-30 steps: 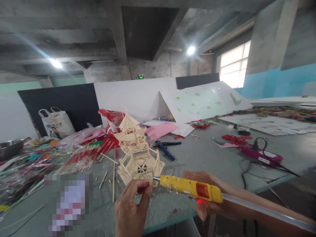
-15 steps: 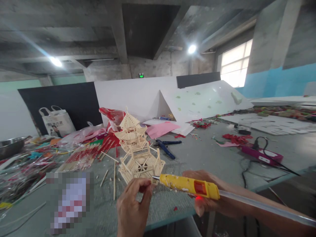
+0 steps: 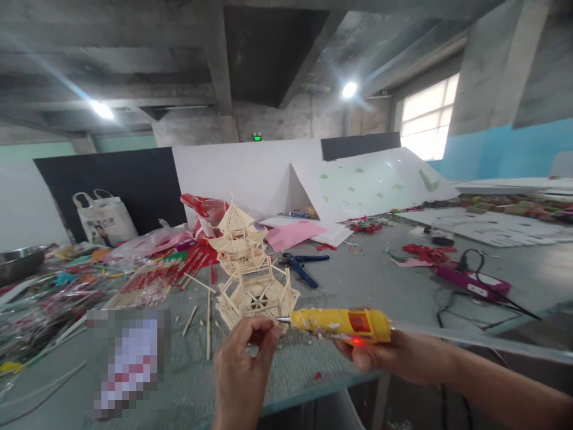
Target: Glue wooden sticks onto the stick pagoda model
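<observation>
My right hand (image 3: 373,355) is closed around a yellow hot glue gun (image 3: 340,325), whose red light glows on the underside. A long translucent glue stick (image 3: 452,337) runs out of its back end. The metal nozzle is right at the fingertips of my left hand (image 3: 244,367), which are pinched together. Whatever they hold is too small or hidden to name. Just behind the fingers stands a pagoda model (image 3: 242,239) of thin wooden sticks, with tiered roofs at the back and a railed six-sided platform (image 3: 259,301) in front.
Blue-handled pliers (image 3: 304,269) lie right of the model. Loose sticks (image 3: 208,328) and bagged red-tipped sticks (image 3: 150,272) are to its left. Pink paper (image 3: 293,235) lies behind. A purple power strip (image 3: 474,280) with a black cable sits at right; a metal bowl (image 3: 20,263) is far left.
The glue gun has turned in my right hand, its back end raised and the glue stick lying more level. My left hand stays pinched in nearly the same place.
</observation>
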### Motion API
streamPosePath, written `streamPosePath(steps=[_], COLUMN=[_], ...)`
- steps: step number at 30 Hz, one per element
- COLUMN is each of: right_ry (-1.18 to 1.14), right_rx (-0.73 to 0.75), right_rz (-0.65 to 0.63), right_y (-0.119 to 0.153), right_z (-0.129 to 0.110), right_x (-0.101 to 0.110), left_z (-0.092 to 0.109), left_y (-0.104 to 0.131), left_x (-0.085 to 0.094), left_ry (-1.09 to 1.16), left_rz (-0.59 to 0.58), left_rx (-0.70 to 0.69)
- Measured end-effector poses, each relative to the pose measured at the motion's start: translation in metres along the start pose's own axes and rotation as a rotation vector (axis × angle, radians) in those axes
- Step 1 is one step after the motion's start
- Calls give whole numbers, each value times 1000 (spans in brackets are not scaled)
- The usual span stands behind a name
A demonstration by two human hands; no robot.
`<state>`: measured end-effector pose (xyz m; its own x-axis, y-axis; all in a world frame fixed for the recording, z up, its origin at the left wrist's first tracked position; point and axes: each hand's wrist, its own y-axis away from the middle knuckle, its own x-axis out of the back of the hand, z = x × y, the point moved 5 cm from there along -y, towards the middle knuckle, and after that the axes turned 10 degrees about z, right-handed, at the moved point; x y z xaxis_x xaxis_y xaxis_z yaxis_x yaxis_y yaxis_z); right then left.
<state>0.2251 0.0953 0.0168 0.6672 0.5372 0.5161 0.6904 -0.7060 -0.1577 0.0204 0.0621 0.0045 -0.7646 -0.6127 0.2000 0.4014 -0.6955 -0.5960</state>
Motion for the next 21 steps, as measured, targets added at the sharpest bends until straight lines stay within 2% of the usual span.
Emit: streamPosePath(steps=[2,5,9,13,16,21], right_ry=[-214,-599,-875,-954,-951,-906], right_rx=[-36,-50,-120,-132,-111,-117], right_rz=[-30,-1,5,22,30,68], right_y=[-2,-6,-10,-10,-10,-9], right_z=[4,6,5,2,3,4], right_x=[-5,-9,-10,-8,-8,-9], left_z=[-3,-5,-7,-4,2,15], left_y=[-1,-1,1,2,0,-11], left_x=[-3,-9,-16,-22,-20,-5], left_ry=[110,327,571,734,812,826], left_rz=[-39,-92,-110,-133,-94,48], left_rx=[135,313,483,588,629,563])
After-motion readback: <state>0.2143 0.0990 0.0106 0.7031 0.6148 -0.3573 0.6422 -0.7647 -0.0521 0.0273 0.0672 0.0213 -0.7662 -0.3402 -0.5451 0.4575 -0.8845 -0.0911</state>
